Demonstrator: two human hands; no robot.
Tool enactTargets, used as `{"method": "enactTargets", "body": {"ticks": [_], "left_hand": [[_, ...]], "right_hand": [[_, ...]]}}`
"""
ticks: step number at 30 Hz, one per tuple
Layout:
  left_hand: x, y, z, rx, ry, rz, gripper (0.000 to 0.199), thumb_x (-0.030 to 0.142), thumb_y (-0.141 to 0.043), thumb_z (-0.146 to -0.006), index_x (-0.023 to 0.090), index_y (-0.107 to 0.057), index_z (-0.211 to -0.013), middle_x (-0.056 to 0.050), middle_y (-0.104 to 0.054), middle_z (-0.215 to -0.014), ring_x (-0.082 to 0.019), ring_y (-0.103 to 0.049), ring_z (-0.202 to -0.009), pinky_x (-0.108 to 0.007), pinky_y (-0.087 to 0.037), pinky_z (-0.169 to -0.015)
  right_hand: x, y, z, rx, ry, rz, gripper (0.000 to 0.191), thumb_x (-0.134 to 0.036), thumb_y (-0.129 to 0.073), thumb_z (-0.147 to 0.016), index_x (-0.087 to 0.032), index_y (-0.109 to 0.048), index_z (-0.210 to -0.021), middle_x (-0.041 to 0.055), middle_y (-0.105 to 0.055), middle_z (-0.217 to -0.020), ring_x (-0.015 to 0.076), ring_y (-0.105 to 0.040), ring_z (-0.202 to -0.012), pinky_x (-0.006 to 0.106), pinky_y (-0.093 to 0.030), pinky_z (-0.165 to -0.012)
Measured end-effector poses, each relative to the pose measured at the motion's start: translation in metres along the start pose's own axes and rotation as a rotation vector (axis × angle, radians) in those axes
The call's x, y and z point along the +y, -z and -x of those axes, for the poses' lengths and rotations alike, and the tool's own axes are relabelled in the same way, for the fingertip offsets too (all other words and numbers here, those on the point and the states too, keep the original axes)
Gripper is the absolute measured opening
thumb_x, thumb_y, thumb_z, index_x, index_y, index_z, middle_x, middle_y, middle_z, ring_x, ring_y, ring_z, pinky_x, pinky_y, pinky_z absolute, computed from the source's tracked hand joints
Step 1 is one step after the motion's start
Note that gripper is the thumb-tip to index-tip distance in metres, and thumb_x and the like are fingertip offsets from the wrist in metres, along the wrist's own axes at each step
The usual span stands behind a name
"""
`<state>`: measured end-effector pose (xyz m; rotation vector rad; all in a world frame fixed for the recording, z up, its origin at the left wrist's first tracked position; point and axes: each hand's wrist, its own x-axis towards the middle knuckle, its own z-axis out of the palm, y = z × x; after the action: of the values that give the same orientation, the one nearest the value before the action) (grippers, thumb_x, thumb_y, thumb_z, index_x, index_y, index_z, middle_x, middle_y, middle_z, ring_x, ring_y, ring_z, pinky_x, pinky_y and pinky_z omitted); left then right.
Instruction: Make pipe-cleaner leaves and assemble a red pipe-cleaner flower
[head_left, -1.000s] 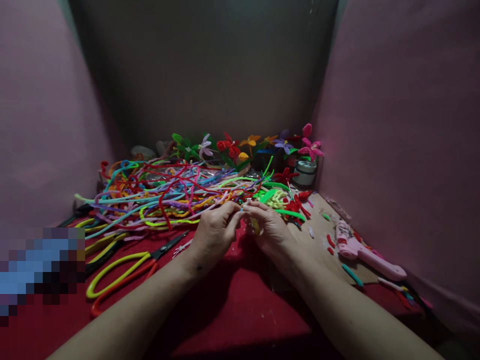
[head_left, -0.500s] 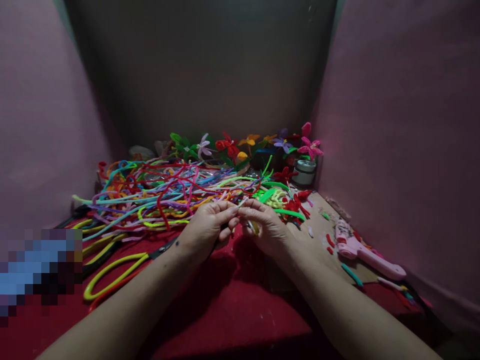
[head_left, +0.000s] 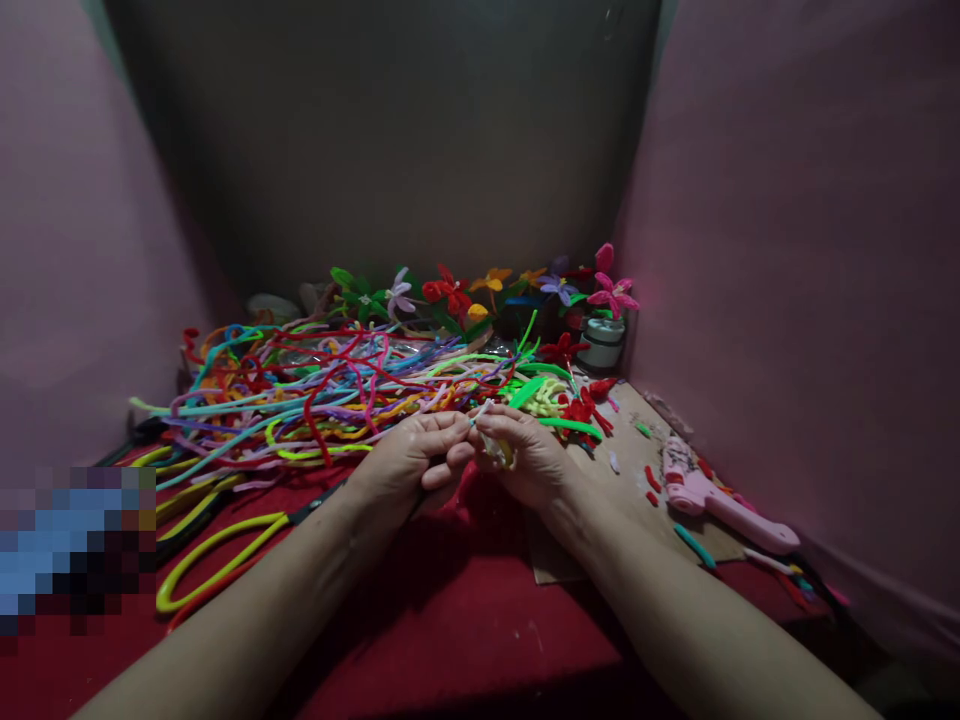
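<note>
In front of the pile of pipe cleaners (head_left: 352,385), my left hand (head_left: 409,460) and my right hand (head_left: 532,460) meet fingertip to fingertip. Between them is a thin, pale pipe cleaner stem (head_left: 484,408), pinched by both hands. A yellowish, shiny ring-shaped thing (head_left: 507,456) hangs in my right hand below the fingers; what it is, I cannot make out. Scissors (head_left: 225,560) with yellow and red handles lie beside my left forearm. Bright green pipe cleaner leaves (head_left: 531,390) and red petal pieces (head_left: 585,408) lie just beyond my right hand.
Pipe cleaner flowers (head_left: 448,290) stand along the back, one above a grey pot (head_left: 602,343). On the cardboard (head_left: 622,530) at right rests a pink glue gun (head_left: 727,510) among cut scraps. Red cloth (head_left: 450,610) covers the table. Pink walls (head_left: 787,250) flank both sides.
The whole view has shifted slightly, so things appear a little further left. Both hands keep their pinch, with the fingers moving slightly around the pale stem.
</note>
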<state>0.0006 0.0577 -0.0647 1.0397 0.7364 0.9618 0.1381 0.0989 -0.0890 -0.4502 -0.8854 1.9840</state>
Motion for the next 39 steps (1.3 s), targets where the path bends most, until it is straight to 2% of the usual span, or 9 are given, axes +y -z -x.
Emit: {"method": "enactTargets", "body": {"ticks": [7, 10, 13, 18, 22, 27, 30, 35, 39], "left_hand": [[-0.001, -0.001, -0.001, -0.060, 0.028, 0.087, 0.011, 0.025, -0.048, -0.081, 0.015, -0.052, -0.077, 0.008, -0.036, -0.051, 0.000, -0.013, -0.030, -0.012, -0.022, -0.025], [0.000, -0.002, 0.000, -0.042, 0.028, 0.053, 0.013, 0.027, -0.049, -0.081, 0.015, -0.052, -0.077, 0.008, -0.036, -0.050, 0.000, -0.014, -0.030, -0.013, -0.021, -0.026], [0.003, -0.005, 0.000, 0.023, 0.021, -0.032, 0.017, 0.031, -0.050, -0.080, 0.016, -0.051, -0.072, 0.008, -0.037, -0.048, -0.001, -0.018, -0.029, -0.013, -0.021, -0.027], [0.006, -0.011, 0.001, 0.224, -0.051, -0.393, 0.024, 0.038, -0.052, -0.077, 0.015, -0.051, -0.069, 0.004, -0.048, -0.053, -0.003, -0.033, -0.033, -0.015, -0.025, -0.031], [0.002, -0.015, 0.001, 0.411, -0.240, -0.831, 0.019, 0.033, -0.052, -0.076, 0.015, -0.054, -0.070, 0.004, -0.047, -0.049, -0.007, -0.041, -0.039, -0.018, -0.033, -0.040], [-0.002, -0.012, 0.001, 0.463, -0.406, -1.129, 0.019, 0.029, -0.046, -0.080, 0.017, -0.058, -0.072, 0.002, -0.053, -0.055, -0.009, -0.045, -0.046, -0.019, -0.036, -0.049], [0.001, -0.011, 0.002, 0.472, -0.374, -1.087, 0.019, 0.029, -0.048, -0.078, 0.017, -0.061, -0.071, 0.002, -0.053, -0.054, -0.009, -0.045, -0.046, -0.019, -0.035, -0.048], [0.004, -0.011, 0.000, 0.456, -0.231, -0.812, 0.016, 0.029, -0.053, -0.074, 0.017, -0.060, -0.066, 0.004, -0.046, -0.046, -0.007, -0.037, -0.040, -0.018, -0.029, -0.041], [0.005, -0.009, -0.001, 0.452, -0.172, -0.696, 0.018, 0.031, -0.055, -0.072, 0.017, -0.057, -0.061, 0.006, -0.040, -0.043, -0.006, -0.030, -0.037, -0.018, -0.023, -0.037]], "right_hand": [[-0.002, -0.002, 0.004, -0.054, -0.030, -0.025, 0.013, -0.014, -0.069, -0.060, -0.015, -0.062, -0.070, -0.0012, -0.063, -0.061, 0.0063, -0.056, -0.054, 0.015, -0.036, -0.047], [-0.001, -0.002, 0.003, -0.046, -0.015, -0.056, 0.014, -0.013, -0.070, -0.058, -0.016, -0.062, -0.069, -0.0018, -0.062, -0.060, 0.0067, -0.056, -0.055, 0.015, -0.036, -0.047], [0.000, -0.001, 0.002, 0.029, -0.002, -0.068, 0.017, -0.012, -0.072, -0.055, -0.016, -0.062, -0.068, -0.0026, -0.062, -0.060, 0.0063, -0.055, -0.053, 0.015, -0.035, -0.045], [0.004, 0.000, -0.002, 0.180, 0.020, -0.076, 0.021, -0.011, -0.073, -0.051, -0.016, -0.063, -0.068, -0.0042, -0.062, -0.060, 0.0071, -0.054, -0.052, 0.018, -0.038, -0.047], [0.006, -0.003, -0.002, 0.200, 0.053, -0.110, 0.020, -0.007, -0.073, -0.049, -0.013, -0.063, -0.065, -0.0036, -0.062, -0.061, 0.0070, -0.055, -0.055, 0.019, -0.040, -0.051], [0.007, -0.008, 0.002, 0.221, 0.026, -0.112, 0.020, -0.010, -0.073, -0.050, -0.014, -0.061, -0.066, -0.0045, -0.060, -0.057, 0.0065, -0.052, -0.049, 0.018, -0.038, -0.043], [0.008, -0.010, 0.004, 0.244, 0.008, -0.111, 0.022, -0.011, -0.074, -0.049, -0.015, -0.061, -0.067, -0.0046, -0.059, -0.056, 0.0069, -0.051, -0.047, 0.018, -0.039, -0.042], [0.009, -0.009, 0.003, 0.245, -0.051, -0.087, 0.025, -0.017, -0.075, -0.050, -0.016, -0.059, -0.070, -0.0048, -0.057, -0.056, 0.0067, -0.050, -0.044, 0.017, -0.035, -0.038], [0.008, -0.010, 0.004, 0.196, -0.009, -0.024, 0.026, -0.017, -0.075, -0.051, -0.016, -0.057, -0.071, -0.0056, -0.053, -0.055, 0.0049, -0.046, -0.043, 0.016, -0.029, -0.037]]}}
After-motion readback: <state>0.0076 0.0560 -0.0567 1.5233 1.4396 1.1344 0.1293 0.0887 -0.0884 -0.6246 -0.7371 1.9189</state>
